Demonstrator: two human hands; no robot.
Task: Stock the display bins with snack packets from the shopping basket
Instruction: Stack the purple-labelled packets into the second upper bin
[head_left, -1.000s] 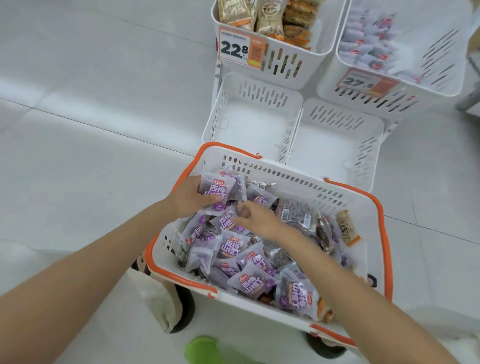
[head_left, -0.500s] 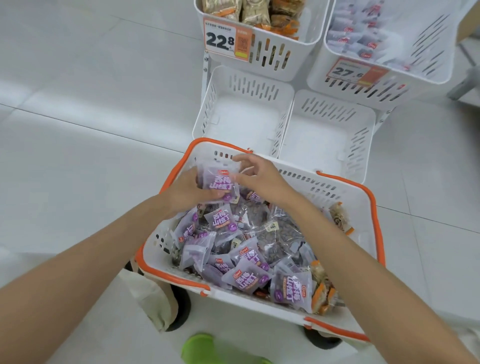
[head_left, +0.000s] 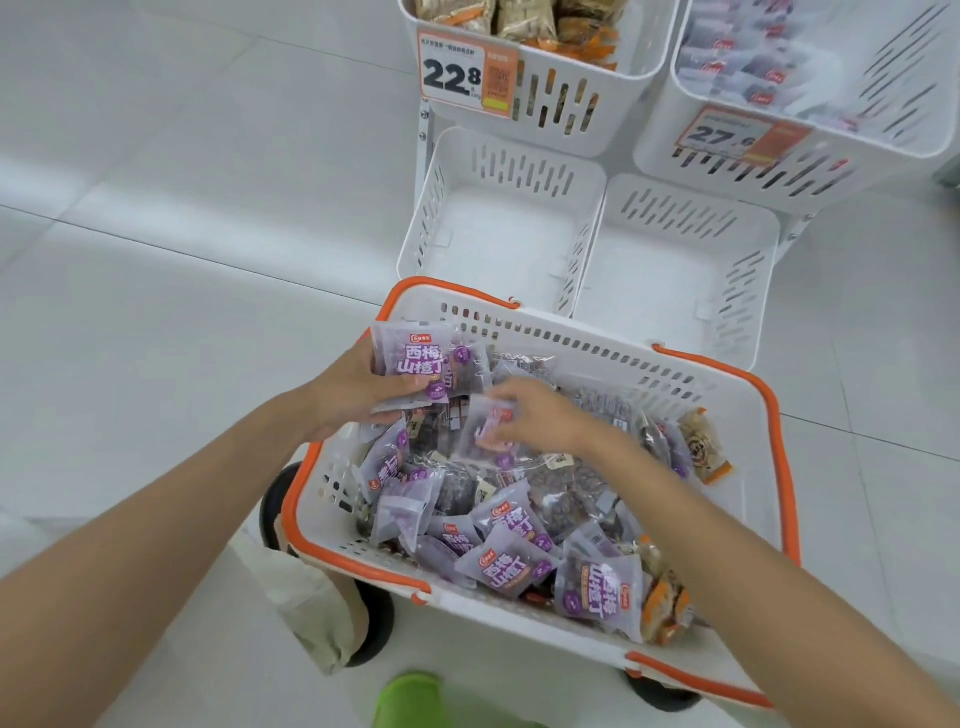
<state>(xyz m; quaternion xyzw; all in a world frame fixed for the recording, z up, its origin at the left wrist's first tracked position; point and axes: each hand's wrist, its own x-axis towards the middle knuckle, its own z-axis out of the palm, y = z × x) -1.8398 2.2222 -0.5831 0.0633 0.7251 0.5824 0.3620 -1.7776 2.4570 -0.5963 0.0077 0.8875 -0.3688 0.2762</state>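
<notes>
Your white, orange-rimmed basket (head_left: 571, 340) holds loose purple pkts (head_left: 511, 566); two low white bins (head_left: 498, 171) sit just beyond.

Slotted white plastic shopping basket (head_left: 748, 415) with orange rim, frosted glossy film snack packets (head_left: 511, 564), smooth floor tiles (head_left: 182, 156).

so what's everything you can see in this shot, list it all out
shopping basket: one, white with orange rim, centre, on black wheels
purple packets: many, purple, loose in the basket and in both hands
clear packets: several, dark contents, mid-basket
orange-tan packets: a few, right side of basket
upper bins: two, white, top, holding packets
lower bins: two, white, just beyond the basket
price tags: two, white and orange, on the upper bins
shoe: one, green, bottom edge
floor: pale tiles
left hand: grip on a stack of purple packets
right hand: pinches one purple packet
</notes>
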